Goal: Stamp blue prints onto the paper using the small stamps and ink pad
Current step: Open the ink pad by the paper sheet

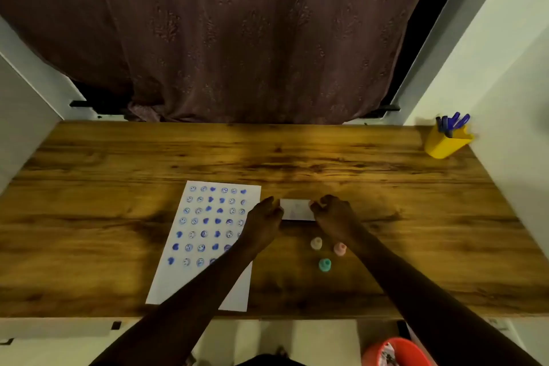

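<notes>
- While both of our hands sit in the middle of the frame, they hold the two ends of the small white ink pad (297, 209). Our left hand (265, 216) pinches its left end and our right hand (332, 212) pinches its right end.
- We think we hold it from both sides so it does not slide on the wooden table (118, 163). We cannot tell if its lid is on or off, because the top looks pale and blurry.
- Just left of the pad lies the paper (205, 246). It has many rows of blue smiley faces and blue hearts. The rows run from its top down to about the middle of our left arm.
- At the bottom of the paper there is still bare white space. So we think more prints could go there.
- Below the pad, close to our right arm, stand three small stamps: a cream stamp (316, 243), a pink stamp (340, 248) and a teal stamp (324, 264). They stand apart from each other and nobody holds them.
- We think they wait there so a hand can grab one fast.
- At the upper right of the frame a yellow cup (445, 144) holds blue pens, well away from the work.
</notes>
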